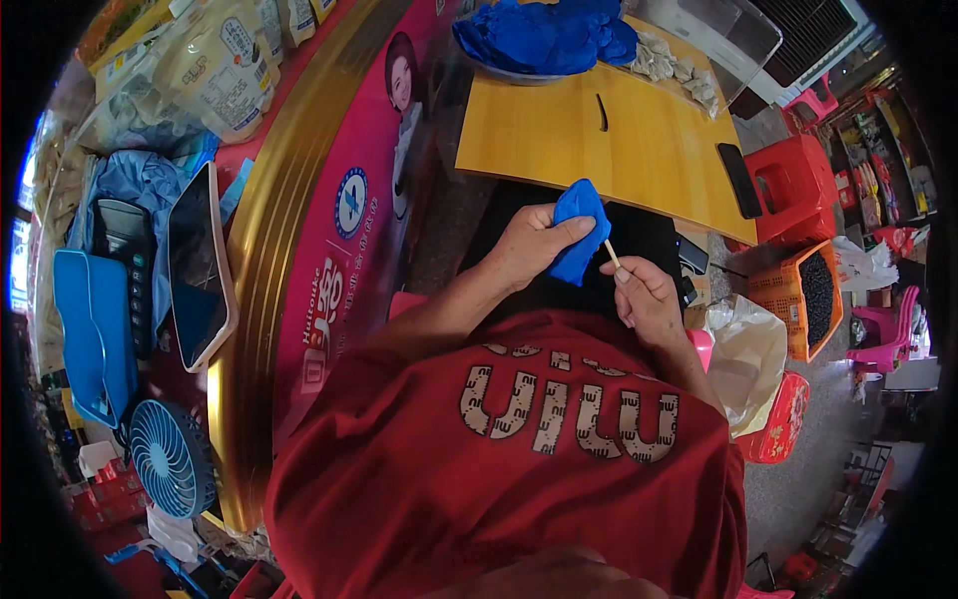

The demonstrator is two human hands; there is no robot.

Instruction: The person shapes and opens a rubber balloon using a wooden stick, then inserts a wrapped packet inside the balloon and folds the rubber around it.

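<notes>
**Hand Status: Cloth and Stick**

Head view. Landmark: table (534,130). Left hand (537,243): closed, thumb and fingers pinching the blue cloth (570,260). Cloth position: at the table's near edge, wearer's side. Right hand (647,293): fingers curled, thumb and fingertips pinching the stick (614,256), its upper end at the cloth's edge. Blue pile (539,40): on the table's far part. Phone (738,180): on the table's right end.

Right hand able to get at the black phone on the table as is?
Probably yes, though occupied: the right hand pinches a thin stick. Nothing visible covers the black phone near the edge of the wooden table.
</notes>
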